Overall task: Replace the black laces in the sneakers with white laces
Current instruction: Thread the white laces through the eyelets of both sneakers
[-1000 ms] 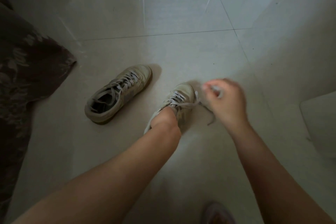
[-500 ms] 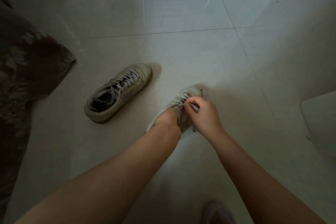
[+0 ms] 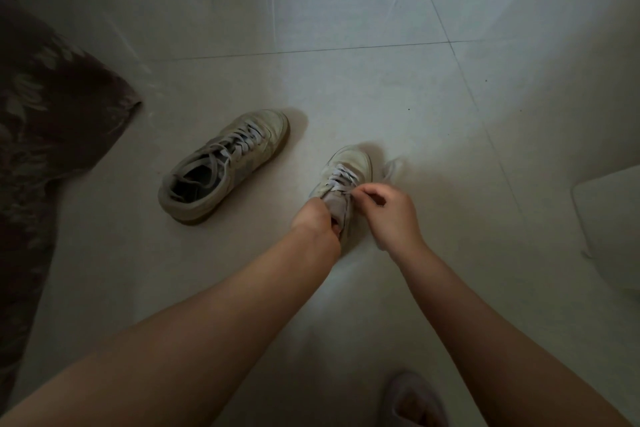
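Two beige sneakers with white laces are on the tiled floor. The left sneaker (image 3: pixel 225 166) lies fully laced and untouched. The right sneaker (image 3: pixel 349 166) stands toe away from me. My left hand (image 3: pixel 313 218) grips its heel and tongue end, fingers curled inside the opening. My right hand (image 3: pixel 388 208) pinches the white lace (image 3: pixel 341 177) at the upper eyelets. A loose lace end (image 3: pixel 393 166) lies blurred to the right of the toe.
A dark flowered cloth (image 3: pixel 45 135) covers the left side. A pale rounded object (image 3: pixel 609 229) sits at the right edge. A slippered foot (image 3: pixel 412 399) shows at the bottom. Open floor tiles (image 3: pixel 346 10) stretch ahead.
My right hand pulled the lace out to the right a second ago, then came back to the eyelets and now pinches the lace there. My left hand stays on the shoe.
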